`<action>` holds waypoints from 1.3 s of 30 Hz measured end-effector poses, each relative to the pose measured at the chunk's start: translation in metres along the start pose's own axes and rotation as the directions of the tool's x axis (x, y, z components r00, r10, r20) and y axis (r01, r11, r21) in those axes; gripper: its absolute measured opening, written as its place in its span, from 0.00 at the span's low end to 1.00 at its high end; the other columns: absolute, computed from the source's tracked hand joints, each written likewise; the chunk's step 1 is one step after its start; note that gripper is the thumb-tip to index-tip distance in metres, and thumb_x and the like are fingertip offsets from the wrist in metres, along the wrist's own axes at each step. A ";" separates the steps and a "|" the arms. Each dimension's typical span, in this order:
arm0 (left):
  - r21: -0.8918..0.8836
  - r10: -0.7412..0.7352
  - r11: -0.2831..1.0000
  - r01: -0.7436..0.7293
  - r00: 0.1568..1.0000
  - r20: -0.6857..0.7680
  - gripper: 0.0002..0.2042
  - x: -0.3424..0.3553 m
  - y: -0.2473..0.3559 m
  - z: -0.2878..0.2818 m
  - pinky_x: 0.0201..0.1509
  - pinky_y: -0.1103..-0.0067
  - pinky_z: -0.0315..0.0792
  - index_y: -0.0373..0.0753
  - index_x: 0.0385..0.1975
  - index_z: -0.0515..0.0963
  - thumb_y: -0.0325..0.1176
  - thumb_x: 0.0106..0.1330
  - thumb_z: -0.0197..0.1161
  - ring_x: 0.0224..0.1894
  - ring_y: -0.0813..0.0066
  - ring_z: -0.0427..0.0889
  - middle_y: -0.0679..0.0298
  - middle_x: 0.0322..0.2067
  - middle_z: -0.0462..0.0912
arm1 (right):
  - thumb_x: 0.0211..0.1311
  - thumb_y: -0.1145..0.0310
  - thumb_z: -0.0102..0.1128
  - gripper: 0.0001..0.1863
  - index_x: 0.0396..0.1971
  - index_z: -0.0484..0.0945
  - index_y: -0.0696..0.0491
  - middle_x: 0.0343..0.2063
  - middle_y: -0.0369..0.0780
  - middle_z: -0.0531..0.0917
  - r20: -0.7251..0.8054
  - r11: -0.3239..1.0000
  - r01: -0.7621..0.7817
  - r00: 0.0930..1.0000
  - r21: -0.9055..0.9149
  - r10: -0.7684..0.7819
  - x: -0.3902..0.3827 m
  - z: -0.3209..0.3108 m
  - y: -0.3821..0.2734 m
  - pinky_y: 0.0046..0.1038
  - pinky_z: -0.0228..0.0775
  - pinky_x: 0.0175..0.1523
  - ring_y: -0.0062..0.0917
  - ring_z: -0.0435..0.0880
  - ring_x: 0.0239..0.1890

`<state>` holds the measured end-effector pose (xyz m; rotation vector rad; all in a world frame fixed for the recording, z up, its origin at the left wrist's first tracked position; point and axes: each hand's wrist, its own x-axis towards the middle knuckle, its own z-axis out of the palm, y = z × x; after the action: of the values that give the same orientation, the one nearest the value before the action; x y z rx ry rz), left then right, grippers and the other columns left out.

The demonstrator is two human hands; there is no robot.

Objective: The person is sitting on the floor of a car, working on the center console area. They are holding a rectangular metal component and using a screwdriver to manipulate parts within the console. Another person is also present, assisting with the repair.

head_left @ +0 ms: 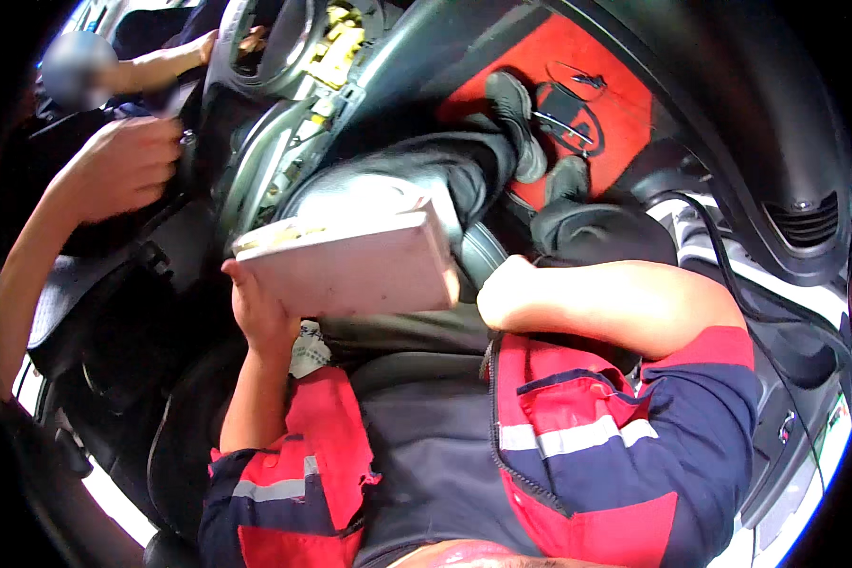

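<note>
My left hand (258,305) grips the left end of a shallow whitish box (355,273), its thumb up along the side. The box is tilted above my lap, with its near wall toward me. Strong light washes out the box's far side, and most of its inside is hidden. My right hand (507,292) is closed just right of the box, its fingers mostly turned out of sight. Beside it is a black stitched strip (483,254), and I cannot tell whether the hand touches it.
I sit in a car. On the left, a co-worker's hand (137,163) is near me, beside a centre console with exposed yellow connectors (339,52). A red floor mat (488,93) lies by my shoes, with a black-rimmed part (568,118) on it. Black cables (719,256) run along the right door.
</note>
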<state>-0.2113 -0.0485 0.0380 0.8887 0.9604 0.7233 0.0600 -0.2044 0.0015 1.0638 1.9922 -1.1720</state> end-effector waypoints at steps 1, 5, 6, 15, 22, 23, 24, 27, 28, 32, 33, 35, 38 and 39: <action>-0.045 0.010 0.999 -0.011 0.999 -0.041 0.35 0.005 -0.005 0.020 0.57 0.69 0.71 0.37 0.59 0.66 0.64 0.68 0.38 0.54 0.63 0.77 0.60 0.53 0.76 | 0.56 0.67 0.57 0.13 0.40 0.86 0.48 0.42 0.40 0.86 0.047 0.994 -0.064 0.997 0.084 0.060 0.013 0.010 -0.004 0.51 0.73 0.41 0.36 0.84 0.43; -0.090 -0.129 0.990 0.112 0.968 -0.214 0.32 0.037 0.000 0.091 0.56 0.73 0.73 0.39 0.59 0.67 0.62 0.69 0.40 0.52 0.67 0.78 0.62 0.51 0.77 | 0.52 0.63 0.61 0.12 0.37 0.87 0.46 0.38 0.40 0.87 0.011 0.983 -0.171 0.985 0.070 0.171 0.035 0.033 -0.002 0.50 0.73 0.42 0.35 0.85 0.40; -0.062 -0.080 0.996 0.070 0.978 -0.190 0.33 0.049 -0.005 0.100 0.53 0.74 0.72 0.40 0.57 0.69 0.64 0.68 0.42 0.50 0.69 0.77 0.62 0.51 0.77 | 0.52 0.64 0.62 0.12 0.37 0.87 0.45 0.38 0.39 0.87 0.031 0.981 -0.183 0.983 0.072 0.181 0.030 0.027 0.003 0.49 0.73 0.43 0.35 0.85 0.41; -0.076 -0.004 0.997 -0.007 0.990 -0.143 0.33 0.096 -0.006 0.124 0.59 0.64 0.69 0.39 0.60 0.64 0.62 0.69 0.41 0.57 0.61 0.73 0.60 0.57 0.71 | 0.58 0.60 0.62 0.15 0.46 0.84 0.40 0.48 0.35 0.83 0.313 0.948 -0.319 0.899 -0.006 0.305 0.018 0.012 0.042 0.40 0.74 0.49 0.29 0.82 0.48; -0.336 -0.044 0.942 0.005 0.993 -0.108 0.27 0.113 -0.014 0.143 0.64 0.66 0.67 0.40 0.60 0.67 0.54 0.75 0.33 0.60 0.65 0.72 0.63 0.58 0.73 | 0.48 0.67 0.63 0.13 0.36 0.87 0.47 0.39 0.41 0.86 0.182 0.850 -0.478 0.876 0.219 0.446 0.018 0.033 0.078 0.38 0.76 0.43 0.32 0.85 0.42; -0.363 -0.054 0.932 0.016 0.994 -0.094 0.27 0.112 -0.015 0.142 0.64 0.66 0.67 0.40 0.60 0.67 0.54 0.75 0.33 0.60 0.65 0.72 0.63 0.58 0.73 | 0.50 0.67 0.58 0.13 0.34 0.86 0.54 0.37 0.45 0.86 0.144 0.879 -0.417 0.908 0.232 0.393 0.015 0.039 0.088 0.39 0.75 0.43 0.35 0.85 0.42; -0.402 -0.068 0.915 0.039 0.996 -0.060 0.27 0.113 -0.016 0.143 0.64 0.66 0.67 0.41 0.60 0.67 0.54 0.75 0.33 0.60 0.64 0.72 0.63 0.59 0.73 | 0.51 0.67 0.58 0.13 0.34 0.86 0.54 0.38 0.45 0.86 0.145 0.847 -0.472 0.882 0.247 0.449 0.008 0.043 0.092 0.39 0.75 0.43 0.35 0.85 0.43; -0.473 -0.081 0.876 0.092 0.996 0.043 0.27 0.117 -0.023 0.140 0.66 0.65 0.64 0.41 0.62 0.64 0.53 0.76 0.31 0.62 0.62 0.70 0.62 0.60 0.70 | 0.56 0.63 0.54 0.16 0.37 0.84 0.57 0.40 0.48 0.84 0.238 0.680 -0.688 0.726 0.253 0.645 0.016 0.068 0.124 0.40 0.75 0.47 0.38 0.84 0.45; -0.485 -0.075 0.870 0.093 0.996 0.057 0.27 0.114 -0.023 0.134 0.67 0.64 0.62 0.41 0.63 0.63 0.53 0.76 0.31 0.62 0.62 0.69 0.62 0.61 0.70 | 0.58 0.60 0.52 0.19 0.40 0.82 0.58 0.41 0.50 0.84 0.135 0.658 -0.672 0.727 0.338 0.673 -0.008 0.044 0.111 0.41 0.74 0.49 0.39 0.83 0.46; -0.552 -0.120 0.811 0.192 0.979 0.166 0.27 0.110 -0.026 0.131 0.68 0.63 0.60 0.45 0.64 0.62 0.54 0.75 0.32 0.63 0.62 0.68 0.64 0.61 0.69 | 0.61 0.53 0.51 0.25 0.45 0.79 0.61 0.44 0.53 0.81 0.010 0.617 -0.624 0.707 0.479 0.707 -0.077 0.021 0.104 0.40 0.70 0.54 0.43 0.80 0.49; -0.568 -0.151 0.789 0.235 0.970 0.191 0.27 0.109 -0.025 0.131 0.68 0.63 0.60 0.45 0.64 0.62 0.54 0.75 0.32 0.63 0.62 0.68 0.65 0.61 0.70 | 0.61 0.53 0.51 0.25 0.45 0.78 0.61 0.45 0.52 0.81 0.004 0.606 -0.626 0.698 0.491 0.716 -0.088 0.022 0.104 0.40 0.70 0.55 0.43 0.80 0.49; -0.604 -0.143 0.761 0.237 0.969 0.201 0.26 0.112 -0.030 0.121 0.65 0.63 0.64 0.47 0.63 0.64 0.55 0.75 0.34 0.61 0.63 0.70 0.65 0.59 0.71 | 0.58 0.58 0.49 0.22 0.34 0.82 0.63 0.37 0.54 0.83 -0.138 0.600 -0.615 0.630 0.512 0.764 -0.105 0.022 0.100 0.43 0.72 0.48 0.45 0.83 0.42; -0.593 -0.156 0.757 0.275 0.957 0.244 0.24 0.107 -0.034 0.121 0.54 0.66 0.73 0.48 0.60 0.67 0.55 0.74 0.37 0.53 0.65 0.77 0.67 0.54 0.76 | 0.62 0.54 0.51 0.22 0.40 0.81 0.58 0.40 0.52 0.83 -0.021 0.626 -0.659 0.682 0.417 0.731 -0.105 0.039 0.131 0.41 0.71 0.50 0.45 0.82 0.44; -0.591 -0.167 0.761 0.267 0.961 0.219 0.23 0.108 -0.035 0.123 0.49 0.68 0.75 0.49 0.59 0.68 0.54 0.74 0.37 0.50 0.66 0.79 0.68 0.51 0.77 | 0.62 0.56 0.51 0.20 0.40 0.82 0.58 0.38 0.51 0.84 -0.109 0.720 -0.582 0.744 0.379 0.659 -0.095 0.056 0.153 0.40 0.72 0.48 0.42 0.83 0.41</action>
<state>-0.0521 -0.0115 0.0026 0.2365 0.6071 0.6928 0.2446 -0.2416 -0.0123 1.9450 1.3965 -1.0255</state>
